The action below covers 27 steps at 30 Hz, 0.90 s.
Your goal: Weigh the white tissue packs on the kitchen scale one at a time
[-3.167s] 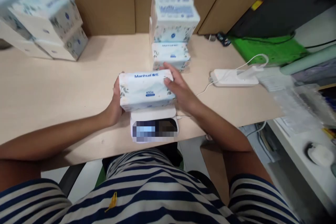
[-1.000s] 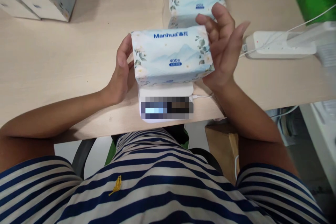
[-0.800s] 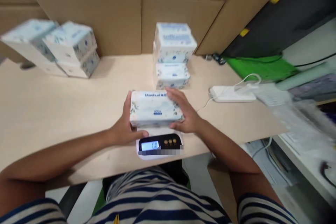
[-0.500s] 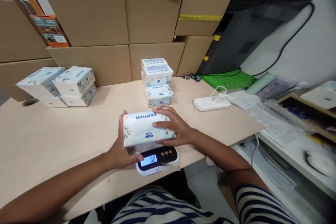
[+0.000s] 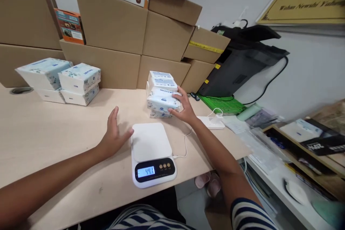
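Note:
My right hand [image 5: 183,107] grips the right side of a tissue pack [image 5: 161,99], a white and pale-blue one with floral print. This pack rests at the front of the back stack, on top of another tissue pack [image 5: 159,115]. My left hand [image 5: 114,134] holds nothing; its fingers are apart, with the thumb close to the left edge of the white digital scale [image 5: 152,142]. Nothing lies on the scale's plate, and its lit display [image 5: 146,171] seems to read 44.1.
More stacked tissue packs [image 5: 79,77] stand at the back left. Cardboard boxes [image 5: 107,25] line the back of the table [image 5: 67,143]. A power strip [image 5: 211,122] lies to the right, and a white cable [image 5: 185,143] runs from the scale. A dark printer-like machine [image 5: 231,64] stands behind.
The tissue pack has gone from above the scale onto the front of the back stack, carried by my right hand. My left hand has let go of it. The display changed from 0.0.

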Tool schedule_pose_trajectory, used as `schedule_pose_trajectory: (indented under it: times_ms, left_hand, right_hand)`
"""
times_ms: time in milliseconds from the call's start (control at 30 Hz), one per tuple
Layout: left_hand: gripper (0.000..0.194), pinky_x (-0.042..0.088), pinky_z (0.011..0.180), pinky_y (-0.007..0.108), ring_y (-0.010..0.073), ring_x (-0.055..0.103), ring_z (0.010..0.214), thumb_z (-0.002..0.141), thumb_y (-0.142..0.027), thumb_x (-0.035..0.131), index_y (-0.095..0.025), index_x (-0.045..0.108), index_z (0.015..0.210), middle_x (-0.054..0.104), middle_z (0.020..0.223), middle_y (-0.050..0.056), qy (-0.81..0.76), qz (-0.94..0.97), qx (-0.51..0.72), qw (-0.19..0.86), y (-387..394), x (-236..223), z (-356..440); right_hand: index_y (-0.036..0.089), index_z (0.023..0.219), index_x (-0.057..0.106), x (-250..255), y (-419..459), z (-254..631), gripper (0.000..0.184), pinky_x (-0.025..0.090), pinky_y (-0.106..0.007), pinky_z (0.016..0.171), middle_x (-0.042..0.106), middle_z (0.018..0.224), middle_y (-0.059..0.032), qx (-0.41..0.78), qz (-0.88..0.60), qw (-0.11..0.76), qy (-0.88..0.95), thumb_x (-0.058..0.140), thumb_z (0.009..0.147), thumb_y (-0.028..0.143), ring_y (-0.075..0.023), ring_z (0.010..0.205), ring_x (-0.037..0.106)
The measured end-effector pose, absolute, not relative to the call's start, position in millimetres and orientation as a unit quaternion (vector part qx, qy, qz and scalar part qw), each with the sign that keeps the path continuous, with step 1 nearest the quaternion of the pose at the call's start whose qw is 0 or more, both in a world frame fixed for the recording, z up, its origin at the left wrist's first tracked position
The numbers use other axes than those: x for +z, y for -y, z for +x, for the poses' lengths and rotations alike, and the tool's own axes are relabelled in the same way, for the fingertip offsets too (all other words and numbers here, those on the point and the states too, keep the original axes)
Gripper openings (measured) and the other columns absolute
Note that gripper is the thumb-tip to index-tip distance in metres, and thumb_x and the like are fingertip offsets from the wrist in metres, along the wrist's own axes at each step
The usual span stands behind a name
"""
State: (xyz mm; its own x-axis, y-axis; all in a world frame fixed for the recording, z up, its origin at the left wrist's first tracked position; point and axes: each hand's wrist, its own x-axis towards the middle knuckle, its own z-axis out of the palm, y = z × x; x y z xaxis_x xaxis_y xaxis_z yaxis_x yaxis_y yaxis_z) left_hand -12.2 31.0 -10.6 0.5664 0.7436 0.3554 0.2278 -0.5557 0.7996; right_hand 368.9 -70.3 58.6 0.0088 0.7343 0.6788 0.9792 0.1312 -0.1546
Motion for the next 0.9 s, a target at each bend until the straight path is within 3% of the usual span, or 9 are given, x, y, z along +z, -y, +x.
schedule_pose_trajectory:
  times_ms: [100, 233, 333, 467, 667, 733, 833, 900]
  left_hand:
    - [0.110, 0.019, 0.144, 0.071, 0.0417, 0.009, 0.178, 0.097, -0.075, 0.063, -0.025, 0.006, 0.177, 0.004, 0.187, 0.021, -0.334, 0.780, 0.368, 0.381, -41, -9, -10]
    - [0.103, 0.018, 0.144, 0.070, 0.0409, 0.013, 0.177, 0.096, -0.071, 0.065, -0.025, 0.016, 0.174, 0.010, 0.185, 0.021, -0.363, 0.756, 0.376, 0.394, -49, -14, -6]
    - [0.100, 0.019, 0.144, 0.069, 0.0410, 0.015, 0.176, 0.094, -0.070, 0.067, -0.026, 0.021, 0.171, 0.014, 0.183, 0.020, -0.365, 0.755, 0.374, 0.395, -51, -18, -4]
    - [0.094, 0.023, 0.143, 0.070, 0.0413, 0.017, 0.176, 0.096, -0.068, 0.065, -0.023, 0.024, 0.169, 0.016, 0.182, 0.022, -0.358, 0.764, 0.371, 0.388, -51, -18, -2]
    - [0.087, 0.025, 0.142, 0.070, 0.0410, 0.018, 0.176, 0.096, -0.064, 0.066, -0.024, 0.030, 0.164, 0.019, 0.181, 0.023, -0.347, 0.772, 0.378, 0.374, -49, -18, -1]
    - [0.087, 0.025, 0.142, 0.069, 0.0399, 0.016, 0.176, 0.096, -0.064, 0.066, -0.024, 0.030, 0.164, 0.017, 0.182, 0.023, -0.349, 0.773, 0.373, 0.377, -48, -18, -1]
    - [0.086, 0.026, 0.142, 0.068, 0.0392, 0.013, 0.177, 0.097, -0.062, 0.064, -0.023, 0.029, 0.164, 0.014, 0.183, 0.023, -0.348, 0.774, 0.362, 0.387, -45, -16, -1]
    - [0.084, 0.025, 0.143, 0.069, 0.0393, 0.013, 0.177, 0.097, -0.060, 0.064, -0.022, 0.029, 0.163, 0.015, 0.182, 0.023, -0.343, 0.780, 0.353, 0.386, -43, -14, -1]
  right_hand:
    - [0.025, 0.156, 0.058, 45, 67, 378, 0.079, 0.049, -0.068, 0.128, 0.046, 0.175, -0.0222, -0.187, -0.640, 0.301, 0.682, 0.061, 0.096, 0.077, -0.0413, 0.166, 0.044]
    - [0.023, 0.156, 0.058, 45, 73, 386, 0.066, 0.038, -0.076, 0.133, 0.047, 0.175, -0.0222, -0.217, -0.660, 0.295, 0.656, 0.053, 0.104, 0.063, -0.0436, 0.172, 0.032]
    - [0.024, 0.151, 0.063, 50, 78, 377, 0.057, 0.035, -0.077, 0.134, 0.053, 0.170, -0.0198, -0.225, -0.666, 0.264, 0.661, 0.057, 0.103, 0.055, -0.0433, 0.170, 0.036]
    - [0.027, 0.154, 0.062, 62, 72, 348, 0.061, 0.029, -0.077, 0.137, 0.055, 0.170, -0.0171, -0.217, -0.654, 0.206, 0.695, 0.068, 0.099, 0.054, -0.0420, 0.166, 0.043]
    - [0.025, 0.162, 0.056, 89, 31, 286, 0.071, 0.023, -0.072, 0.140, 0.045, 0.177, -0.0177, -0.217, -0.645, 0.143, 0.719, 0.067, 0.102, 0.062, -0.0396, 0.163, 0.047]
    - [0.024, 0.158, 0.060, 93, 17, 268, 0.067, 0.025, -0.070, 0.141, 0.049, 0.174, -0.0174, -0.216, -0.658, 0.121, 0.711, 0.065, 0.103, 0.062, -0.0385, 0.160, 0.051]
    - [0.021, 0.145, 0.070, 92, 7, 259, 0.045, 0.034, -0.066, 0.136, 0.059, 0.166, -0.0177, -0.207, -0.687, 0.110, 0.688, 0.060, 0.107, 0.044, -0.0370, 0.155, 0.056]
    - [0.019, 0.140, 0.073, 90, 6, 263, 0.040, 0.040, -0.066, 0.131, 0.060, 0.164, -0.0200, -0.206, -0.703, 0.116, 0.670, 0.057, 0.107, 0.034, -0.0382, 0.155, 0.054]
